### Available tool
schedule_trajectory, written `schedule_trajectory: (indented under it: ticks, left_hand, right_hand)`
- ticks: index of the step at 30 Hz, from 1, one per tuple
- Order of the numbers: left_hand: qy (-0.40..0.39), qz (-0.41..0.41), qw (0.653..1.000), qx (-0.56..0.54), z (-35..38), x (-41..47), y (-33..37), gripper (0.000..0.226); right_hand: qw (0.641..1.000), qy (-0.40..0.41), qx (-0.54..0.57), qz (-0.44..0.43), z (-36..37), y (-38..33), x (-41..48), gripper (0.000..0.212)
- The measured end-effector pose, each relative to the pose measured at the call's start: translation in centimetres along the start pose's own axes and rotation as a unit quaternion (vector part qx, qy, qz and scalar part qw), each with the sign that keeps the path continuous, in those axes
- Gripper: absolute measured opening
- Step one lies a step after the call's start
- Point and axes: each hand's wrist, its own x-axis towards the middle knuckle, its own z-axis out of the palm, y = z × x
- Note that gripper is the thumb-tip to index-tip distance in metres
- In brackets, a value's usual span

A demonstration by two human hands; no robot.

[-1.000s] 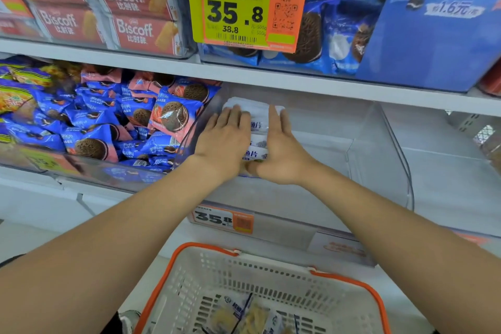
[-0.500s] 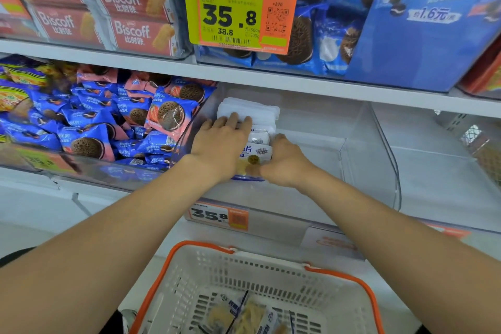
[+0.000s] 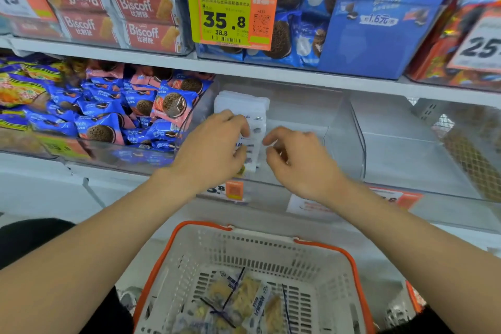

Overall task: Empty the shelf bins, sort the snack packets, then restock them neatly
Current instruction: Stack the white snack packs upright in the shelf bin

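The row of flat white snack packets (image 3: pixel 242 104) in the clear plastic bin (image 3: pixel 311 106) shows only its back end. The left hand (image 3: pixel 211 149) covers the front part, and the print is too blurred to read. The right hand (image 3: pixel 301 163) is also blurred, so I cannot tell if its fingers (image 3: pixel 282 136) pinch something. At the front edge of the shelf, the small orange price label (image 3: pixel 233 190) is half hidden behind the left wrist. The white plastic basket with orange rim (image 3: pixel 189 230) is cut off by the bottom edge of the view, and the packets inside it (image 3: pixel 241 298) are too blurred to identify.
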Motion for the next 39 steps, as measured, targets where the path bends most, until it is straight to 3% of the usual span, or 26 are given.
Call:
schedule_trajectory:
  ticks: [2,4,6,9,11,14,16,19,22,24,27,29,31,34,36,39]
  left_hand:
    - [-0.038,0.025,0.996,-0.078,-2.0,-2.3,2.3,0.009]
    - [-0.190,0.066,0.974,-0.106,-2.4,-4.8,3.7,0.014]
    - [-0.358,0.078,0.928,-0.067,-0.5,-7.2,4.0,0.012]
    - [-0.534,0.026,0.845,0.003,4.5,-10.4,4.0,0.020]
    - [-0.584,-0.003,0.812,0.009,8.1,-11.8,3.4,0.027]
    - [-0.577,-0.047,0.815,-0.014,13.0,-13.7,2.0,0.029]
    - [-0.564,-0.081,0.822,-0.015,15.9,-15.2,0.7,0.032]
    - [-0.562,-0.119,0.817,-0.047,19.8,-17.4,-0.8,0.034]
    - [-0.563,-0.139,0.813,-0.055,23.5,-19.5,-1.8,0.047]
    - [-0.553,-0.132,0.821,-0.057,25.5,-20.8,-2.2,0.064]
    - [-0.564,-0.102,0.816,-0.073,28.7,-23.1,-2.2,0.090]
    - [-0.535,-0.116,0.835,-0.052,30.5,-24.3,-2.2,0.081]
    - [-0.498,-0.141,0.855,-0.021,31.9,-25.0,-1.9,0.057]
    - [-0.475,-0.174,0.862,0.013,33.4,-25.7,-1.5,0.065]
    - [-0.451,-0.182,0.873,0.031,33.9,-25.8,-1.2,0.072]
    - [-0.387,-0.249,0.887,-0.043,33.8,-26.0,-1.2,0.059]
  right_hand:
    - [0.995,0.006,0.031,-0.093,-1.7,-2.0,-3.5,0.014]
    - [0.991,-0.061,0.019,-0.116,-2.0,-3.4,-6.9,0.013]
    - [0.974,-0.196,-0.059,-0.097,0.3,-3.2,-9.5,0.015]
    - [0.891,-0.422,-0.163,-0.035,6.5,0.2,-11.8,0.029]
    - [0.856,-0.483,-0.187,0.016,10.8,3.3,-12.9,0.039]
    - [0.880,-0.438,-0.121,0.140,16.0,7.5,-14.9,0.048]
    - [0.881,-0.397,-0.063,0.249,19.4,10.2,-16.7,0.037]
    - [0.848,-0.350,-0.013,0.398,23.5,13.2,-19.4,0.031]
    - [0.825,-0.299,0.006,0.479,26.0,15.0,-21.1,0.032]
    - [0.824,-0.276,0.010,0.495,27.2,15.5,-21.9,0.047]
    - [0.858,-0.250,-0.026,0.449,29.9,16.4,-23.6,0.076]
    - [0.870,-0.241,-0.048,0.428,31.5,16.2,-24.7,0.083]
    - [0.859,-0.231,-0.041,0.455,32.9,15.7,-25.0,0.092]
    - [0.843,-0.247,-0.111,0.465,34.3,15.4,-25.0,0.109]
    - [0.826,-0.268,-0.108,0.484,34.2,15.5,-24.5,0.097]
    - [0.820,-0.247,0.072,0.511,33.3,16.1,-23.8,0.025]
